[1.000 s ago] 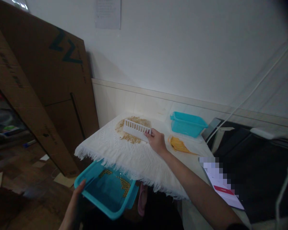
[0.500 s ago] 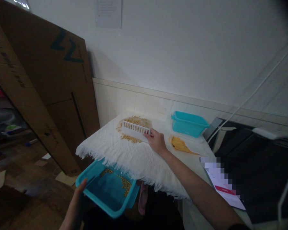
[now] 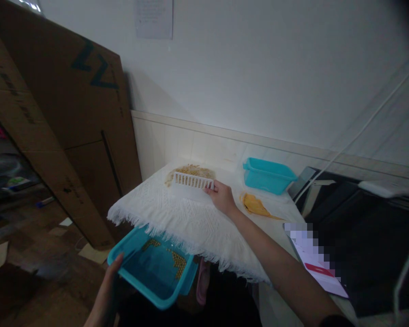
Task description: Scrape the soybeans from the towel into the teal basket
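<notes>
Centre: right hand (image 3: 221, 198) grip pinches white slotted plastic scraper (image 3: 193, 180) against tan beans (image 3: 194, 170); lower left: left hand (image 3: 106, 294) grip clasps teal plastic tub (image 3: 149, 278) (catch position).

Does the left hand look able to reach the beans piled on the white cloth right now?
Probably not: the left hand grips the teal bin below the white cloth, and the beans lie far behind the white slotted scraper.
</notes>
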A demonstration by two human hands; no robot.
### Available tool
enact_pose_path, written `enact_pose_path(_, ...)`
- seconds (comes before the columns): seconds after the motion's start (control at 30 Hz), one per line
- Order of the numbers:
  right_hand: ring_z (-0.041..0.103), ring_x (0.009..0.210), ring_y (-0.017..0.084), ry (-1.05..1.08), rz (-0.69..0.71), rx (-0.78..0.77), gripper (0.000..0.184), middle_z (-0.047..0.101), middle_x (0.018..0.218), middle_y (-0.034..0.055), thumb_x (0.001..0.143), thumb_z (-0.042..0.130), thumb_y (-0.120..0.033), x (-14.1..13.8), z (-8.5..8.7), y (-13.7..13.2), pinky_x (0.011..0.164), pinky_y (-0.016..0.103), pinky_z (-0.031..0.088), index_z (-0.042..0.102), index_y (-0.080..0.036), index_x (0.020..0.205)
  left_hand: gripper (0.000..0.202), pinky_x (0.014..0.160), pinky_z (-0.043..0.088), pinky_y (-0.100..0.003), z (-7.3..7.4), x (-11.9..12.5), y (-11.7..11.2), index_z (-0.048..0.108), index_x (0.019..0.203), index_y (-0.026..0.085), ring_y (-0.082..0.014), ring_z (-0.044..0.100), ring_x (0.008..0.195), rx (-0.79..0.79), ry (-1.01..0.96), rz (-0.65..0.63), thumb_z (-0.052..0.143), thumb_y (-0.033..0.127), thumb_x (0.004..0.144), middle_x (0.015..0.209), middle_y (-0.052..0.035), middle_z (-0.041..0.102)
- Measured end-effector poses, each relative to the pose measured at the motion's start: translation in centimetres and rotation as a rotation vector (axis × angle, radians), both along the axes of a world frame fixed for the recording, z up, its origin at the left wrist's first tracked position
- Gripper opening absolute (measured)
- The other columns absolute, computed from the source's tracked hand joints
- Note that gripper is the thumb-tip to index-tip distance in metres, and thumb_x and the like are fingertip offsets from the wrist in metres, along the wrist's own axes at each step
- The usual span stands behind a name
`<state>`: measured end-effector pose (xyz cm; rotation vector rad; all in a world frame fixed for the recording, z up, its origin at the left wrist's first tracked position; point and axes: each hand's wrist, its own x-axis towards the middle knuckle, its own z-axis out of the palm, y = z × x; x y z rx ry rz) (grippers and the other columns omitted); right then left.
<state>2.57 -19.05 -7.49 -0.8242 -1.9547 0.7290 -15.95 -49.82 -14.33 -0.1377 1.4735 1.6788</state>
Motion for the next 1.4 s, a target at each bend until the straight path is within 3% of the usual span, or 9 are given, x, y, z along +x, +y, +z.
enact_pose_path(0.23, 0.054, 0.052, 0.015, 0.047, -0.023, -0.042, 0.024, 0.063, 0.058, -0.0019, 0.076, 0.068, -0.036, 0.7, -0.4, 1.8, 0.048, 0.023, 0.035, 0.051, -0.024, 0.065, 0.073, 0.089, 0.063, -0.046, -0.3, -0.1, 0.1, 0.059, 0.144, 0.013, -0.0379, 0.075, 0.11, 0.006, 0.021, -0.002, 0.07, 0.053, 0.084, 0.1, -0.014, 0.085)
enact_pose_path(0.5, 0.065, 0.062, 0.019, 0.11, -0.027, -0.072, 0.025, 0.073, 0.073, 0.0031, 0.076, 0.068, -0.044, 1.6, -0.1, 2.6, 0.052, 0.025, 0.044, 0.057, -0.022, 0.072, 0.071, 0.084, 0.065, -0.046, -0.3, -0.1, 0.0, 0.062, 0.14, 0.013, -0.0384, 0.075, 0.108, -0.022, 0.018, 0.008, 0.072, 0.052, 0.082, 0.095, -0.0136, 0.085)
enact_pose_path(0.8, 0.063, 0.061, 0.019, 0.118, -0.035, -0.081, 0.03, 0.069, 0.064, 0.001, 0.075, 0.074, -0.048, 1.8, 0.3, 2.6, 0.051, 0.025, 0.043, 0.059, -0.022, 0.071, 0.073, 0.081, 0.066, -0.051, 0.9, 0.6, 0.0, 0.066, 0.135, 0.017, -0.0404, 0.077, 0.1, -0.004, 0.055, 0.015, 0.076, 0.057, 0.075, 0.088, -0.0125, 0.085)
enact_pose_path(1.0, 0.056, 0.055, 0.016, 0.093, -0.036, -0.082, 0.031, 0.061, 0.056, -0.0028, 0.073, 0.073, -0.047, 2.1, 0.4, 2.2, 0.048, 0.023, 0.037, 0.056, -0.022, 0.066, 0.075, 0.085, 0.065, -0.048, 1.0, 0.7, 0.1, 0.059, 0.144, 0.014, -0.0389, 0.076, 0.107, 0.043, 0.0, -0.02, 0.072, 0.055, 0.082, 0.098, -0.0132, 0.085)
enact_pose_path(1.2, 0.058, 0.055, 0.016, 0.081, -0.014, -0.086, 0.029, 0.065, 0.061, -0.0011, 0.074, 0.072, -0.047, 1.6, -0.1, 1.5, 0.048, 0.023, 0.038, 0.058, -0.021, 0.069, 0.069, 0.087, 0.064, -0.05, 1.2, 0.8, 0.1, 0.06, 0.143, 0.013, -0.0392, 0.076, 0.105, 0.044, 0.046, -0.001, 0.071, 0.049, 0.084, 0.103, -0.0155, 0.084)
enact_pose_path(1.4, 0.061, 0.058, 0.018, 0.074, 0.0, -0.086, 0.028, 0.068, 0.062, 0.0004, 0.076, 0.072, -0.047, 1.3, -0.5, 1.0, 0.049, 0.024, 0.041, 0.06, -0.022, 0.071, 0.067, 0.087, 0.064, -0.051, 0.8, 0.5, 0.1, 0.065, 0.136, 0.015, -0.0389, 0.077, 0.102, 0.051, 0.045, 0.014, 0.076, 0.049, 0.079, 0.094, -0.0138, 0.085)
